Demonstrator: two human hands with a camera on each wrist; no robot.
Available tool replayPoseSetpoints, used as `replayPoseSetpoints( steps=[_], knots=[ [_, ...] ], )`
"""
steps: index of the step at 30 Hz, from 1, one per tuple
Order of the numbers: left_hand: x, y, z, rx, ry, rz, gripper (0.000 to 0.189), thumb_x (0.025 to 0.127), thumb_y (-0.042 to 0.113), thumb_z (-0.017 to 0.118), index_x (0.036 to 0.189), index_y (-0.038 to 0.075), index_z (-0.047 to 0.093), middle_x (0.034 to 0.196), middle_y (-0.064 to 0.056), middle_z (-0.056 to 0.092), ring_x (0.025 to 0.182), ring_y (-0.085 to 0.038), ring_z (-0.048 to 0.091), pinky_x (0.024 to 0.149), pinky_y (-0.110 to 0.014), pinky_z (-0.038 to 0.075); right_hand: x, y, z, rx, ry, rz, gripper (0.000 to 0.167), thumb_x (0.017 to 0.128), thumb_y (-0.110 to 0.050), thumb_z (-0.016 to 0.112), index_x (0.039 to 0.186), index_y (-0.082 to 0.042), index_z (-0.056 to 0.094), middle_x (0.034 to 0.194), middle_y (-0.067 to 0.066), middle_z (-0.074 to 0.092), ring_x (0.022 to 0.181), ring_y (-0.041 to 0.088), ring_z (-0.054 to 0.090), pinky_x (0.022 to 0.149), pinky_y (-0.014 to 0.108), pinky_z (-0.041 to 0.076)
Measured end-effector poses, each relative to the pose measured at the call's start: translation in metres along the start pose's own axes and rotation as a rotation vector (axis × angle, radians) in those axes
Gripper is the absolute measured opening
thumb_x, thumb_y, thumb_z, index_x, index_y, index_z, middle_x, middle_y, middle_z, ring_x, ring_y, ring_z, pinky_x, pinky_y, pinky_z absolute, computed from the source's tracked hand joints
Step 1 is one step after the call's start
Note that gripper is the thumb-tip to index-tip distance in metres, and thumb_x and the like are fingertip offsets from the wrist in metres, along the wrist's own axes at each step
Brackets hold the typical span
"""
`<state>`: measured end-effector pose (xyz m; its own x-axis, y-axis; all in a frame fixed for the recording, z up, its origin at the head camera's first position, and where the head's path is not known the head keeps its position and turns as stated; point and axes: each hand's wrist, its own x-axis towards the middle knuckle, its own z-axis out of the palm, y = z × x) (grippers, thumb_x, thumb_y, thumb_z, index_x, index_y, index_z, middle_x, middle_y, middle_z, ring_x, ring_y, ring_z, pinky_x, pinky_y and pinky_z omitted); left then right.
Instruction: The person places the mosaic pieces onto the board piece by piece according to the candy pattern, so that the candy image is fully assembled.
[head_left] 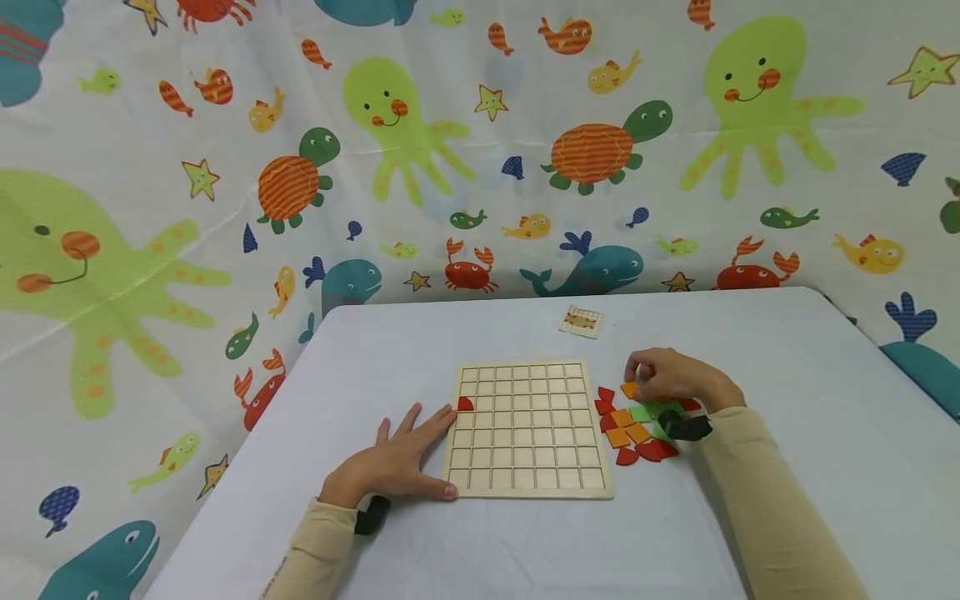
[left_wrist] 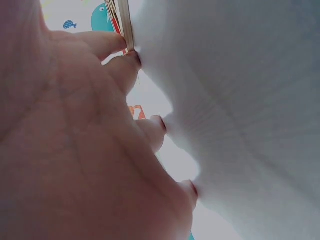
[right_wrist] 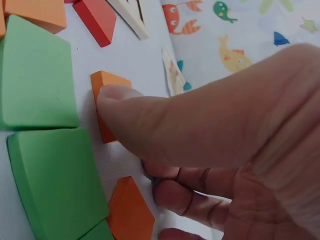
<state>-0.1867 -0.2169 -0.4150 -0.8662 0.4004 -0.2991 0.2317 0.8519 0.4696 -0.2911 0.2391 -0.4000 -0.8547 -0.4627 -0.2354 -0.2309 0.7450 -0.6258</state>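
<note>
Nearest the head camera, two tan sleeves (head_left: 780, 508) come in from the bottom edge, each ending at a dark wrist camera (head_left: 684, 426). The left hand (head_left: 390, 461) lies on the white bench (head_left: 390, 350), its grip spread wide and holding nothing. Its fingers are fanned out; the index fingertip meets the left edge of a pale wooden board (head_left: 525, 497) and the thumb reaches the board's near left corner.

The board lies flat, divided into rows of small square cells. One red quarter-round piece (head_left: 465, 404) sits in the leftmost column, third row from the far side.

Just beside the board's right edge is a loose cluster of orange squares (head_left: 618, 437), red pieces (head_left: 627, 457) and green pieces (head_left: 641, 413). The right hand (head_left: 667, 373) is at the far side of the cluster, fingers bent, its grip narrow. The thumb touches an orange tile (right_wrist: 106, 125); whether another finger pinches it from the opposite side is hidden. Two green pieces lie near that tile.

Beyond the board, near the bench's far edge, rests a small printed card (head_left: 581, 322). Behind hangs a white curtain (head_left: 480, 75) printed with sea animals.
</note>
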Motion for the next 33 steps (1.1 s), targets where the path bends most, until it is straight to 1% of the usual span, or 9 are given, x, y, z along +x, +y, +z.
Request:
replayPoseSetpoints(
  steps=[2,9,11,14,17,19,24,27,33],
  knots=[
    [0.000,-0.001,0.001,0.000,0.005,0.006,0.117,0.081,0.058,0.089,0.172,0.019,0.027,0.179,-0.002,0.019,0.163,-0.042,-0.004,0.120,-0.075,-0.010,0.002,0.001,0.002,-0.019,0.005,-0.010,0.019,0.094,-0.013,0.079,0.105,-0.006,0.066,0.094,0.010,0.058,0.095,0.031,0.054,0.075,0.035,0.050],
    [0.001,-0.003,0.004,-0.006,0.005,-0.003,0.118,0.080,0.058,0.090,0.172,0.020,0.027,0.179,0.000,0.019,0.163,-0.041,-0.004,0.121,-0.074,-0.010,0.001,-0.009,0.003,-0.038,0.064,0.057,0.023,0.092,-0.012,0.081,0.099,-0.004,0.060,0.090,0.008,0.057,0.088,0.026,0.055,0.074,0.038,0.049],
    [0.000,-0.002,0.004,-0.005,0.004,-0.001,0.118,0.080,0.057,0.090,0.172,0.019,0.027,0.179,-0.001,0.019,0.163,-0.042,-0.004,0.121,-0.075,-0.010,0.001,-0.011,0.004,-0.039,0.095,0.050,0.023,0.092,-0.012,0.081,0.100,-0.003,0.061,0.093,0.009,0.058,0.090,0.027,0.055,0.076,0.039,0.050],
    [-0.001,-0.002,0.003,-0.007,0.003,0.007,0.118,0.081,0.056,0.090,0.172,0.018,0.027,0.179,-0.001,0.019,0.163,-0.042,-0.004,0.120,-0.075,-0.010,0.000,-0.013,0.003,-0.023,0.135,0.032,0.022,0.094,-0.012,0.079,0.109,0.000,0.067,0.099,0.012,0.062,0.093,0.031,0.056,0.079,0.040,0.053],
    [-0.002,0.000,0.001,-0.006,0.004,0.013,0.118,0.081,0.056,0.090,0.172,0.018,0.027,0.179,-0.002,0.019,0.163,-0.042,-0.004,0.120,-0.075,-0.010,0.001,-0.014,0.002,0.010,0.171,0.025,0.025,0.096,-0.008,0.074,0.120,0.000,0.072,0.106,0.016,0.065,0.096,0.033,0.057,0.079,0.040,0.055],
    [-0.003,0.000,0.001,-0.004,0.005,0.014,0.118,0.081,0.056,0.090,0.172,0.017,0.027,0.179,-0.002,0.019,0.163,-0.043,-0.004,0.120,-0.076,-0.010,0.004,-0.016,0.002,0.041,0.185,0.025,0.027,0.098,-0.007,0.072,0.124,0.000,0.073,0.108,0.016,0.066,0.094,0.031,0.060,0.079,0.039,0.057],
    [-0.003,0.001,0.000,-0.003,0.008,0.010,0.117,0.081,0.057,0.090,0.172,0.017,0.027,0.178,-0.002,0.019,0.163,-0.043,-0.003,0.120,-0.076,-0.009,0.011,-0.023,0.007,0.143,0.209,-0.022,0.019,0.101,-0.007,0.069,0.117,0.003,0.070,0.106,0.014,0.068,0.084,0.025,0.067,0.080,0.036,0.058],
    [-0.003,0.000,0.000,-0.005,0.008,0.010,0.117,0.081,0.058,0.089,0.172,0.017,0.027,0.178,-0.002,0.019,0.163,-0.043,-0.003,0.120,-0.075,-0.010,0.015,-0.028,0.011,0.203,0.220,-0.068,0.016,0.102,-0.007,0.067,0.114,0.004,0.065,0.104,0.015,0.069,0.081,0.025,0.070,0.079,0.036,0.058],
    [-0.002,0.001,0.001,-0.008,0.002,0.019,0.118,0.080,0.062,0.088,0.172,0.017,0.028,0.178,-0.004,0.020,0.163,-0.043,-0.003,0.120,-0.075,-0.010,0.021,-0.042,0.021,0.283,0.218,-0.134,0.024,0.103,-0.003,0.061,0.124,0.008,0.063,0.098,0.017,0.073,0.078,0.028,0.068,0.077,0.036,0.058]
  ],
)
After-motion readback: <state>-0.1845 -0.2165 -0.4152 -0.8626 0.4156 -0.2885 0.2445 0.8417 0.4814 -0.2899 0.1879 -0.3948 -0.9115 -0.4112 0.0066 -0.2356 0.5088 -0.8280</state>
